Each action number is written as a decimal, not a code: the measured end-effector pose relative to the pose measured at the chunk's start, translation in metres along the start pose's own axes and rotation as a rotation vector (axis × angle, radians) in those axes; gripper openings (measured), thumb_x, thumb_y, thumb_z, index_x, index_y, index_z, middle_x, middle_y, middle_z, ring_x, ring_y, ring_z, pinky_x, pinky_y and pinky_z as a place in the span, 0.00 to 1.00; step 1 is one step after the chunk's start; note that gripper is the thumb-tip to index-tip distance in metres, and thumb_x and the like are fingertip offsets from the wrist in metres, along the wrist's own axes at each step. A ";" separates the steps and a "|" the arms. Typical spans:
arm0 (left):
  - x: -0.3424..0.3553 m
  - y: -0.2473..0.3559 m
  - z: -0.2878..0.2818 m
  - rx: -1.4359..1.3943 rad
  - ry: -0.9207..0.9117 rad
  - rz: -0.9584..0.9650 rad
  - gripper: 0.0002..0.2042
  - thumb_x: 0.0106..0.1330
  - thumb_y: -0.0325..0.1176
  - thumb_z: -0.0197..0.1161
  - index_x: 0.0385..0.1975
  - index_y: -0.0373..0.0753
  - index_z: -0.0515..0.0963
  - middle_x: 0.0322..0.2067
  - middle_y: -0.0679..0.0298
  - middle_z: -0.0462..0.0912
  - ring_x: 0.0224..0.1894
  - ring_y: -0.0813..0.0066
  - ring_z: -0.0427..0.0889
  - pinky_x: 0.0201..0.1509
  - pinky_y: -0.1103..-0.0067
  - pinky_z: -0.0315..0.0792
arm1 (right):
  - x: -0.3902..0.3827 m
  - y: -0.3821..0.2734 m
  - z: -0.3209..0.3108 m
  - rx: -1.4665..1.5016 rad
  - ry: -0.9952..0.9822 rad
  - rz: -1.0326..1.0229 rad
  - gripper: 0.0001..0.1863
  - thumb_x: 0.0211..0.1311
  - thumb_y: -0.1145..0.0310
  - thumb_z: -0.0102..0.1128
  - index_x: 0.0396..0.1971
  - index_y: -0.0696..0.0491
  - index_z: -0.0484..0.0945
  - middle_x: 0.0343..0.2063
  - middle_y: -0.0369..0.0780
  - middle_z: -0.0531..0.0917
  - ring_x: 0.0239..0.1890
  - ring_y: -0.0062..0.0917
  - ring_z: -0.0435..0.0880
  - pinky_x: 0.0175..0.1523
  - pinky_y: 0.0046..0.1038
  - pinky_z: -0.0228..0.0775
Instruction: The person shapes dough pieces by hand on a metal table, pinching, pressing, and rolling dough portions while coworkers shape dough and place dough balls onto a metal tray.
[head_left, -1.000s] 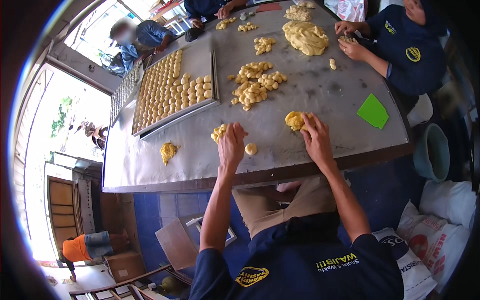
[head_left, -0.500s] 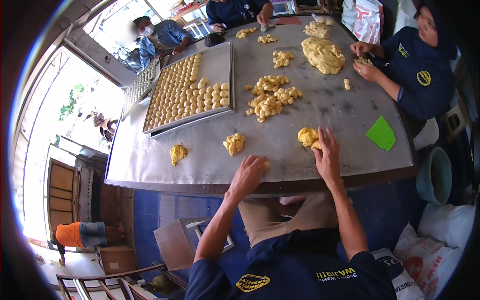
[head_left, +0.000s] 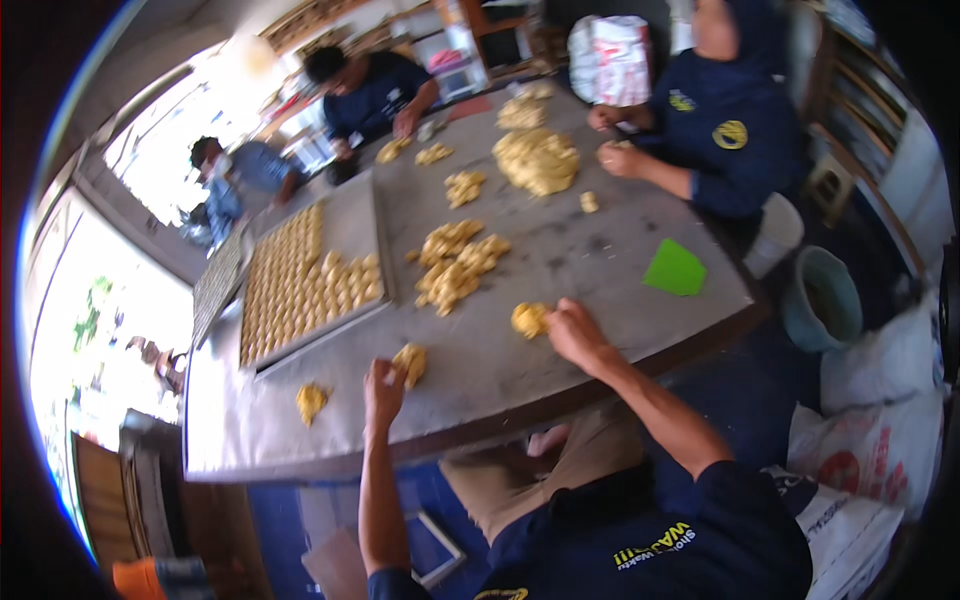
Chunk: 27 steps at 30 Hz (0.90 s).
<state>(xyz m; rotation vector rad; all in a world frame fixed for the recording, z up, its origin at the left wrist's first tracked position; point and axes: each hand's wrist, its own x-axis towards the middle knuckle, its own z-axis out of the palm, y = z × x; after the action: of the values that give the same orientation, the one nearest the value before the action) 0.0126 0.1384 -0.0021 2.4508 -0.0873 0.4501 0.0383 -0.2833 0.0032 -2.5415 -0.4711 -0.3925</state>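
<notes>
My right hand point(head_left: 577, 335) is closed at the right edge of a bright yellow lump of dough point(head_left: 527, 319), its fingertips pinching that edge. Farther left, the fingers of my left hand point(head_left: 382, 392) are drawn together against a clump of pale yellow dough pieces point(head_left: 411, 363). A small pale bit of dough seems to be between those fingers, though blur hides its outline. Another yellow dough clump point(head_left: 312, 402) lies to the left of that hand. Beyond both hands sits a bigger heap of dough pieces point(head_left: 452, 268).
A large metal tray point(head_left: 383, 250) with rows of dough balls stands on the metal table point(head_left: 600, 250). At the right lies a green scraper point(head_left: 675, 268). A big dough mass point(head_left: 537, 163) rests farther back. Co-workers stand around the far edges. A bucket point(head_left: 822, 300) and sacks are at right.
The view has swung, shifting the scene. My left hand has moved from the bare tabletop to the pale dough clump. My right hand's fingers, spread before, have closed at the bright yellow lump.
</notes>
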 end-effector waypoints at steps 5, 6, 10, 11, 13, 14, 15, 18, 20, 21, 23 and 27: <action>-0.007 0.027 -0.004 -0.515 -0.299 -0.459 0.14 0.68 0.31 0.70 0.47 0.32 0.76 0.30 0.62 0.82 0.28 0.81 0.78 0.31 0.81 0.73 | -0.018 0.026 -0.001 0.005 0.077 0.051 0.16 0.60 0.79 0.60 0.48 0.61 0.81 0.42 0.49 0.80 0.49 0.44 0.78 0.56 0.39 0.71; -0.007 0.021 -0.007 -0.521 -0.303 -0.444 0.14 0.68 0.31 0.70 0.47 0.32 0.76 0.30 0.62 0.82 0.28 0.81 0.78 0.31 0.81 0.73 | -0.025 0.017 -0.002 -0.004 0.090 0.055 0.16 0.60 0.79 0.60 0.48 0.61 0.81 0.42 0.49 0.80 0.49 0.44 0.78 0.56 0.39 0.71; 0.000 -0.028 -0.014 -0.693 -0.013 -0.361 0.10 0.71 0.34 0.67 0.42 0.32 0.81 0.27 0.64 0.82 0.25 0.82 0.77 0.27 0.81 0.71 | -0.034 -0.012 -0.004 -0.040 0.136 0.033 0.22 0.63 0.74 0.62 0.58 0.60 0.78 0.52 0.50 0.80 0.53 0.44 0.76 0.60 0.38 0.68; 0.002 -0.034 -0.010 -0.680 0.110 -0.308 0.10 0.72 0.35 0.66 0.40 0.32 0.82 0.26 0.65 0.81 0.24 0.82 0.77 0.27 0.80 0.71 | -0.031 -0.013 -0.003 0.021 0.159 0.021 0.22 0.63 0.75 0.62 0.57 0.60 0.79 0.51 0.49 0.81 0.52 0.44 0.77 0.59 0.38 0.67; 0.007 -0.037 0.000 -0.511 0.092 -0.325 0.10 0.72 0.35 0.66 0.40 0.32 0.82 0.25 0.65 0.81 0.24 0.82 0.77 0.27 0.80 0.71 | -0.024 -0.011 -0.002 0.121 0.211 0.001 0.20 0.62 0.77 0.61 0.54 0.59 0.81 0.43 0.46 0.83 0.47 0.43 0.79 0.59 0.38 0.67; 0.010 -0.034 0.005 -0.336 0.075 -0.340 0.10 0.72 0.35 0.66 0.41 0.32 0.82 0.25 0.66 0.81 0.24 0.82 0.77 0.28 0.80 0.71 | -0.024 -0.006 -0.003 0.113 0.212 0.006 0.20 0.62 0.77 0.61 0.54 0.59 0.81 0.43 0.46 0.83 0.47 0.43 0.79 0.59 0.38 0.67; 0.010 -0.031 0.009 -0.226 0.087 -0.315 0.11 0.72 0.35 0.65 0.41 0.31 0.82 0.24 0.65 0.81 0.23 0.81 0.77 0.28 0.80 0.71 | -0.023 -0.002 -0.003 0.065 0.165 -0.003 0.18 0.60 0.77 0.61 0.51 0.59 0.81 0.39 0.45 0.82 0.45 0.41 0.79 0.57 0.38 0.68; 0.014 -0.026 0.007 -0.258 0.072 -0.376 0.11 0.71 0.36 0.66 0.39 0.31 0.82 0.23 0.65 0.81 0.22 0.81 0.76 0.27 0.80 0.71 | -0.017 0.002 -0.008 -0.037 0.048 -0.005 0.16 0.58 0.77 0.61 0.48 0.59 0.80 0.36 0.46 0.80 0.44 0.38 0.79 0.54 0.38 0.69; 0.016 -0.024 0.004 -0.375 0.099 -0.377 0.12 0.72 0.37 0.66 0.38 0.31 0.81 0.23 0.65 0.80 0.23 0.81 0.76 0.27 0.80 0.70 | -0.014 0.012 -0.014 -0.095 -0.020 0.005 0.16 0.58 0.78 0.61 0.47 0.58 0.80 0.38 0.46 0.79 0.45 0.39 0.79 0.53 0.39 0.71; 0.018 -0.022 0.004 -0.493 0.121 -0.381 0.14 0.72 0.39 0.65 0.38 0.31 0.81 0.22 0.66 0.79 0.23 0.82 0.75 0.27 0.81 0.69 | -0.013 0.019 -0.019 -0.071 0.083 -0.003 0.16 0.59 0.77 0.61 0.48 0.58 0.80 0.40 0.47 0.79 0.46 0.40 0.79 0.53 0.39 0.72; 0.017 -0.019 0.008 -0.410 0.146 -0.390 0.14 0.73 0.39 0.65 0.38 0.31 0.81 0.22 0.64 0.80 0.24 0.78 0.77 0.29 0.77 0.71 | -0.018 0.020 -0.020 -0.047 0.179 -0.014 0.16 0.59 0.76 0.60 0.49 0.58 0.79 0.43 0.48 0.78 0.47 0.41 0.78 0.53 0.40 0.73; 0.001 -0.028 0.013 0.043 0.285 -0.117 0.09 0.71 0.34 0.64 0.35 0.33 0.79 0.29 0.54 0.83 0.30 0.60 0.82 0.36 0.66 0.74 | -0.042 -0.010 -0.011 -0.298 0.088 0.060 0.32 0.62 0.80 0.58 0.68 0.61 0.68 0.59 0.51 0.74 0.57 0.48 0.72 0.64 0.39 0.67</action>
<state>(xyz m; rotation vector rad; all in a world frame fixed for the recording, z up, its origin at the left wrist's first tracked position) 0.0225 0.1524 -0.0277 2.3911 0.1862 0.7484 -0.0056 -0.2923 0.0013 -2.8016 -0.3221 -0.5871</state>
